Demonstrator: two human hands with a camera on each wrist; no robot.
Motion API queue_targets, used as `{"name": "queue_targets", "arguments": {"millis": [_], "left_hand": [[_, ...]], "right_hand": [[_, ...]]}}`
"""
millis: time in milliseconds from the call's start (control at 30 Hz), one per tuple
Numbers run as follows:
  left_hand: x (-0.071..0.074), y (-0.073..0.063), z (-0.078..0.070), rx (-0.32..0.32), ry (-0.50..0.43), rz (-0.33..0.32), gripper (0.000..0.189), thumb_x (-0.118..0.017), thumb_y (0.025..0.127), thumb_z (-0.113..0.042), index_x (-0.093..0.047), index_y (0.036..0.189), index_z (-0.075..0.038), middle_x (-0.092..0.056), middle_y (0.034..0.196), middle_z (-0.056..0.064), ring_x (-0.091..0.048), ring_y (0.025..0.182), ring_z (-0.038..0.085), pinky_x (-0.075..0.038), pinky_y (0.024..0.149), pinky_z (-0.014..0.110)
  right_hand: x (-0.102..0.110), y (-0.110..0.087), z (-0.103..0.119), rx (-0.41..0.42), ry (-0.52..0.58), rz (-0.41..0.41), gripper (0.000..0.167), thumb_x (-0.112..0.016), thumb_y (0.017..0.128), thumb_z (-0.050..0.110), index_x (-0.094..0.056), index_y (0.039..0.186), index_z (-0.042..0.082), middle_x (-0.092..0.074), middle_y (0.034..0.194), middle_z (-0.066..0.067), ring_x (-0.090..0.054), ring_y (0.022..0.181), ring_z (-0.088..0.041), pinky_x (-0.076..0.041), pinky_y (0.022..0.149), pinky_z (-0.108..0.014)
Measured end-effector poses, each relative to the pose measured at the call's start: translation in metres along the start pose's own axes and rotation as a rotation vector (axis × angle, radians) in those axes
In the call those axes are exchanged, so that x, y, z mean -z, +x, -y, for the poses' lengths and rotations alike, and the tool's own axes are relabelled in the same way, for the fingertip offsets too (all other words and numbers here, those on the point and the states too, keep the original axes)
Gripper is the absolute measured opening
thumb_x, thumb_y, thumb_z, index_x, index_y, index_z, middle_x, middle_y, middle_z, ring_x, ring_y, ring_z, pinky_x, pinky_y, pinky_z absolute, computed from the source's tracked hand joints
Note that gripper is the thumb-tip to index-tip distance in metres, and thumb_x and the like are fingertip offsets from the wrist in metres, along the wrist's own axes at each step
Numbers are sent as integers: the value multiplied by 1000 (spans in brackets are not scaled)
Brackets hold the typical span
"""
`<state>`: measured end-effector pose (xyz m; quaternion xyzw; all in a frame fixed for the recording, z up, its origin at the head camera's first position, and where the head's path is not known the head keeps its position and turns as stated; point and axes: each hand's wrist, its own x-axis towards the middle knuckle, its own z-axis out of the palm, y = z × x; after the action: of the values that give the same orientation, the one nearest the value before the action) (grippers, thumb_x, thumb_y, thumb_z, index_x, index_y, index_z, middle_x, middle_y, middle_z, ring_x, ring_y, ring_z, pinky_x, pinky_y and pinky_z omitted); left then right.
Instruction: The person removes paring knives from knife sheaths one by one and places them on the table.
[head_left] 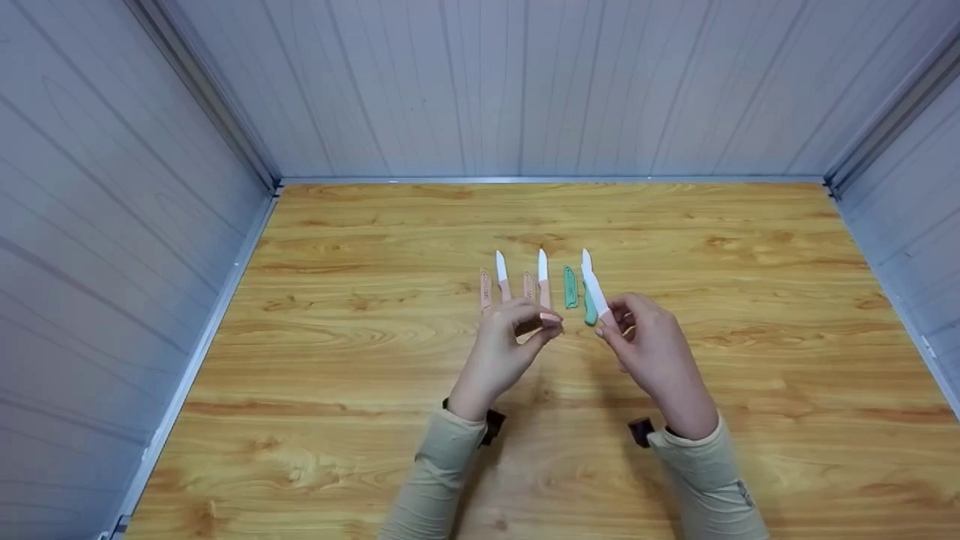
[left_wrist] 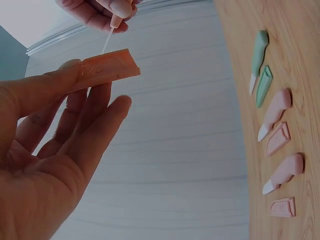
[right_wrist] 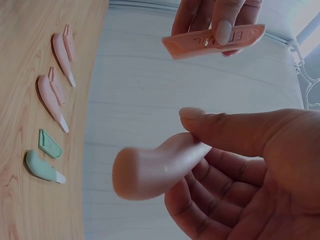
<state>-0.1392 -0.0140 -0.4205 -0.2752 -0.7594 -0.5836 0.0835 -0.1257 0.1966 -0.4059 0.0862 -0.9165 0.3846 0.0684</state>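
My left hand (head_left: 501,349) pinches a pink knife sheath (left_wrist: 111,69) between thumb and fingers. In the right wrist view raised lettering shows on its flat side. My right hand (head_left: 660,352) grips a paring knife by its pink handle (right_wrist: 155,167), with the white blade (head_left: 594,289) pointing up and away. Both hands are raised over the table, a short gap between sheath and knife. Behind them lie a green-handled knife (left_wrist: 260,52) and its green sheath (head_left: 571,287). The held blade overlaps that green knife in the head view.
Two more pink-handled knives (head_left: 502,267) (head_left: 543,268) lie in the same row, each beside a pink sheath (left_wrist: 278,139) (left_wrist: 283,207). The wooden table (head_left: 337,375) is bounded by pale panel walls (head_left: 487,90) at the back and both sides.
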Motion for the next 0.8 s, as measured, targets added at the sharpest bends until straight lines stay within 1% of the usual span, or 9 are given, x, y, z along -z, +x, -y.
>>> {"name": "queue_targets", "arguments": {"millis": [133, 300, 367, 433, 533, 667, 800], "left_hand": [[-3, 1, 1, 36, -66, 12, 7, -69, 85, 1, -68, 89, -4, -66, 86, 0, -66, 83, 11, -55, 74, 25], [-3, 1, 0, 117, -114, 22, 6, -68, 87, -2, -66, 91, -6, -67, 84, 0, -66, 80, 13, -56, 67, 28], [-2, 1, -1, 152, -110, 18, 11, -70, 86, -6, -66, 97, -8, -67, 86, 1, -66, 80, 13, -56, 66, 28], [-1, 1, -1, 168, -91, 7, 18, -71, 85, -9, -67, 103, -9, -68, 88, 1, -66, 82, 11, -56, 65, 27], [-2, 1, 0, 185, -69, -6, 28, -73, 84, -9, -66, 111, -6, -69, 91, 2, -66, 82, 11, -56, 67, 25], [-4, 0, 2, 197, -62, -8, 32, -73, 84, -6, -65, 114, -2, -69, 91, 4, -66, 81, 12, -56, 67, 24], [-7, 0, 4, 213, -54, -6, 31, -72, 84, -5, -66, 114, -2, -68, 92, 3, -66, 80, 11, -56, 66, 24]], "right_hand": [[-1, 1, -1, 10, -10, 4, 21, -71, 87, 11, -62, 104, 1, -61, 87, -7, -59, 73, -18, -52, 61, -33], [0, 1, -2, 6, -8, 12, 21, -71, 88, 12, -62, 104, 2, -61, 87, -7, -59, 74, -18, -51, 62, -33], [0, 1, -2, 6, -7, 14, 21, -71, 88, 13, -62, 104, 3, -61, 87, -6, -58, 73, -18, -51, 62, -33], [0, 1, -2, 9, -3, 12, 21, -71, 87, 13, -62, 103, 3, -61, 87, -6, -58, 73, -18, -51, 62, -34], [0, 1, -2, 13, 6, 5, 21, -72, 86, 13, -62, 102, 4, -62, 86, -6, -58, 73, -18, -51, 63, -34], [-1, 0, -4, 30, 25, 2, 21, -74, 85, 13, -63, 101, 5, -64, 84, -4, -60, 72, -16, -51, 62, -34], [-2, 1, -5, 24, 48, 4, 21, -74, 85, 15, -64, 101, 6, -66, 82, -3, -62, 71, -16, -53, 63, -34]]}}
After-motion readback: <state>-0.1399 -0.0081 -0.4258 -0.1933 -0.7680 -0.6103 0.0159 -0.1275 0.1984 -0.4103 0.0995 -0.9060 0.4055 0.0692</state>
